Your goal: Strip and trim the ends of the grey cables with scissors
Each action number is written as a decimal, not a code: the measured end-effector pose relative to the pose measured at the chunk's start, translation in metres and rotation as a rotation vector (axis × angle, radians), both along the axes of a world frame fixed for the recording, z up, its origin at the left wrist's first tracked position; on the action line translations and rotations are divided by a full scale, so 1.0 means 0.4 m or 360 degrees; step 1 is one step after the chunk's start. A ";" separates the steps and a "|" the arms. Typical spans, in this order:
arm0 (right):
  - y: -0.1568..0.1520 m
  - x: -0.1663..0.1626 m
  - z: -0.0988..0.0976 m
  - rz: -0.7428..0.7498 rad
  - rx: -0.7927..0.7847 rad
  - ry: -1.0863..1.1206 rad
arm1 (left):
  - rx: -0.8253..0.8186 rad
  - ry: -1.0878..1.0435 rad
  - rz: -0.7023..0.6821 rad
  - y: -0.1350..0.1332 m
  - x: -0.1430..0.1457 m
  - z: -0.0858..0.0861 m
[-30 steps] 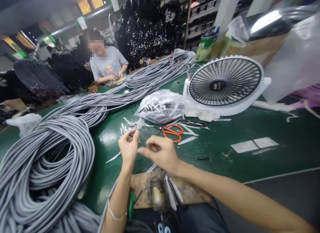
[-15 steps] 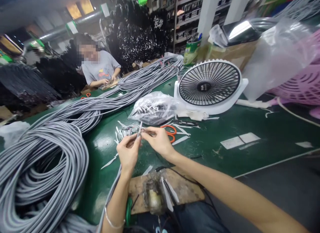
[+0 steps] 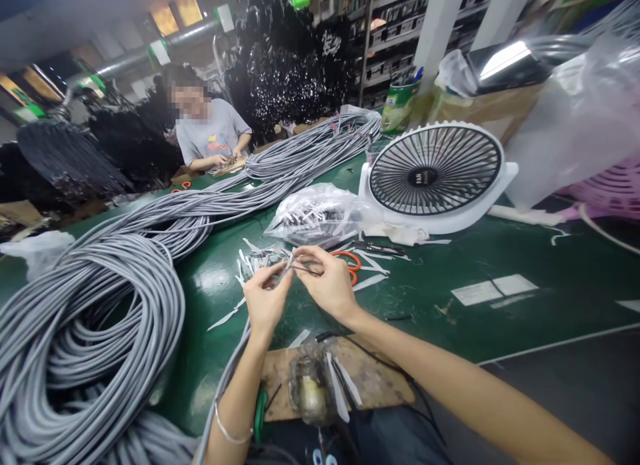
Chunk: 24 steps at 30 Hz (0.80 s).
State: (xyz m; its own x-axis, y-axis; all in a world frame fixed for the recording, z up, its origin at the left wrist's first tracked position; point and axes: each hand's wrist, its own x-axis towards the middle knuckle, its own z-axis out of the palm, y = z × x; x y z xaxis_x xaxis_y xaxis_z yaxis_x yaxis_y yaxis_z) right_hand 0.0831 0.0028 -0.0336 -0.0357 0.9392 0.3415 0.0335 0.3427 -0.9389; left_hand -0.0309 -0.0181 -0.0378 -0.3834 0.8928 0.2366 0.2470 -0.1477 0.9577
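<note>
My left hand is closed around the end of a grey cable, which runs down along my left forearm. Right beside it, my right hand pinches a thin dark wire at the cable's tip. The fingertips of both hands nearly meet, so the tip itself is partly hidden. Behind my hands lies a pile of white strips. Orange-handled scissors rest just past my right hand, partly covered by it.
Coiled grey cables fill the left side. A clear bag of small parts and a white fan stand behind my hands. Closer to me is a stained wooden board. Across the table, a person works with both hands.
The view has shifted slightly, so most things sit further right. My right fingers have changed position at the cable's tip, and the thin dark wire now shows between them.
</note>
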 end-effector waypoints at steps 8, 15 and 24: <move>0.002 0.003 0.005 0.0096 -0.0057 0.0041 | -0.0152 -0.0260 0.0019 0.005 0.001 0.008; 0.001 0.004 0.008 0.0198 -0.0192 0.0078 | -0.0069 0.0079 0.0012 -0.003 0.007 -0.006; -0.003 0.003 0.005 0.0389 -0.0300 0.0202 | -0.0109 0.0042 0.0050 -0.004 0.019 -0.015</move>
